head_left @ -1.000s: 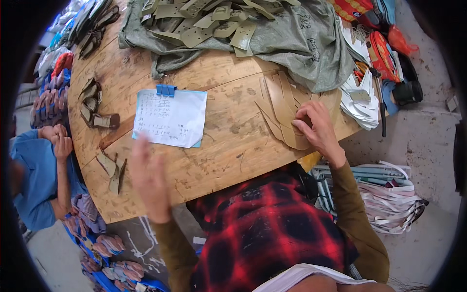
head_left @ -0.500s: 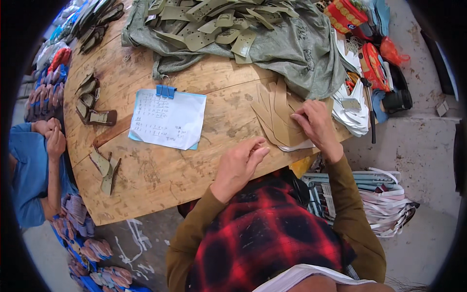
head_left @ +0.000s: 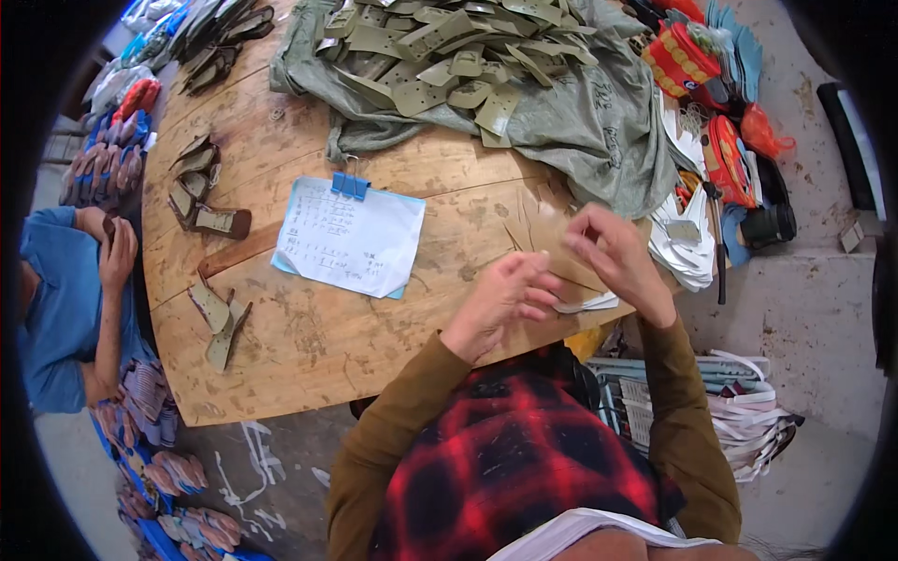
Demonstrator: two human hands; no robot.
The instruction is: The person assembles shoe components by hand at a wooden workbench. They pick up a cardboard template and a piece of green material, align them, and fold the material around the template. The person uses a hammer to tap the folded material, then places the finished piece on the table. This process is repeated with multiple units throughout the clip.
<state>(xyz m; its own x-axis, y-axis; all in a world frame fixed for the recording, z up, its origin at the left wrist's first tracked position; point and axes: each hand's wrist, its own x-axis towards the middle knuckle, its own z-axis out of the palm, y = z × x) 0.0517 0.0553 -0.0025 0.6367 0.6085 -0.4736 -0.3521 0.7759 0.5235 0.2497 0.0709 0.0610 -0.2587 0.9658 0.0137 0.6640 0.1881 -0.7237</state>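
My left hand (head_left: 505,304) hovers over the front edge of the wooden table, its fingers apart and nothing plainly held. Just right of it and slightly farther away, my right hand (head_left: 619,262) is raised with fingers curled toward the thumb; whether something small is pinched there cannot be made out. Beneath and beyond both hands lies a fan of thin tan, strap-shaped pieces (head_left: 535,217), partly covered by my hands and pale in the light. A few white pieces (head_left: 599,302) poke out by the table edge under my right wrist.
Olive perforated pieces (head_left: 421,56) are heaped on a grey-green sack (head_left: 629,140) at the back. A clipped paper sheet (head_left: 351,234) lies mid-table. Folded olive pieces (head_left: 220,323) sit left, white pieces (head_left: 683,243) right. Another person's hands (head_left: 112,248) are at the left edge.
My right hand has lifted off the tan pieces. My left hand has moved right toward it and its fingers have spread. The whole view has shifted slightly.
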